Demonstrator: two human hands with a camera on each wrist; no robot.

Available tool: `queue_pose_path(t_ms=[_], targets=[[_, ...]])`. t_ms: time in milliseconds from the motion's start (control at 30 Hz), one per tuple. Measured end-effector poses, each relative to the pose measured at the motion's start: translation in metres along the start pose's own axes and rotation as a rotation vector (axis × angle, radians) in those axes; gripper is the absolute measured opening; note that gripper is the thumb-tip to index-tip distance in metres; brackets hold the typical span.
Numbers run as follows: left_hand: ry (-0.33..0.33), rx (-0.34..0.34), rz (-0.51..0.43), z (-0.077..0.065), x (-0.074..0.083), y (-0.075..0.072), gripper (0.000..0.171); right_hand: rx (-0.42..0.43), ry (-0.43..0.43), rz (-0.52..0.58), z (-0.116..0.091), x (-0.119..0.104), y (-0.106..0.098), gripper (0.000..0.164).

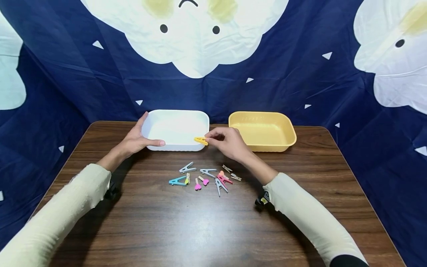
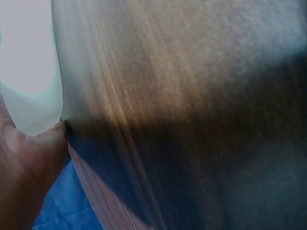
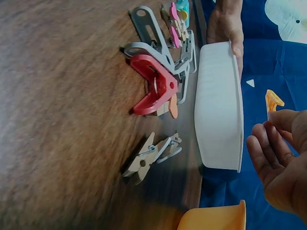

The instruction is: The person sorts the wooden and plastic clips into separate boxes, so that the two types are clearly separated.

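My right hand [image 1: 230,142] pinches a yellow clothespin [image 1: 201,141] between thumb and fingertips, over the front right corner of a white plastic basin [image 1: 176,147]. In the right wrist view the same clothespin [image 3: 273,100] sticks out from the fingertips. My left hand [image 1: 136,139] holds the basin's left end, thumb along the front and fingers spread up the left side. Toward me lie loose clothespins: a blue one [image 1: 177,181], a red one [image 3: 156,86], grey ones [image 1: 187,168], small wooden ones [image 3: 144,160] and small ones with pink hearts [image 1: 198,186].
To the right of the white basin stands a yellow basin [image 1: 288,144], close by my right wrist. Both stand at the back edge of the brown wooden table [image 1: 186,230]. Behind hangs a dark blue cloth [image 1: 110,89] with white cloud shapes.
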State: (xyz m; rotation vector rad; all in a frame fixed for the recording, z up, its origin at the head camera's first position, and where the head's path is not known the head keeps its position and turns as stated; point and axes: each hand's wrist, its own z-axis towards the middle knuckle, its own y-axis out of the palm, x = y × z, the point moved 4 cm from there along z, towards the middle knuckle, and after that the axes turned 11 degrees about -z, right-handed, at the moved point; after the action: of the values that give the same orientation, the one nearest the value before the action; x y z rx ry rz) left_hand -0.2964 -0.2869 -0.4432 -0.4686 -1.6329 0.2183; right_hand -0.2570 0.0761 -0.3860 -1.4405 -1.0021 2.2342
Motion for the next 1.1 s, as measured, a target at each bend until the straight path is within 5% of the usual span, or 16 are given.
queue_pose_path(t_ms=[1100], targets=[[0.006, 0.007, 0.000, 0.000, 0.002, 0.000, 0.153, 0.024, 0.092, -0.029, 0.046, -0.025, 0.024, 0.014]])
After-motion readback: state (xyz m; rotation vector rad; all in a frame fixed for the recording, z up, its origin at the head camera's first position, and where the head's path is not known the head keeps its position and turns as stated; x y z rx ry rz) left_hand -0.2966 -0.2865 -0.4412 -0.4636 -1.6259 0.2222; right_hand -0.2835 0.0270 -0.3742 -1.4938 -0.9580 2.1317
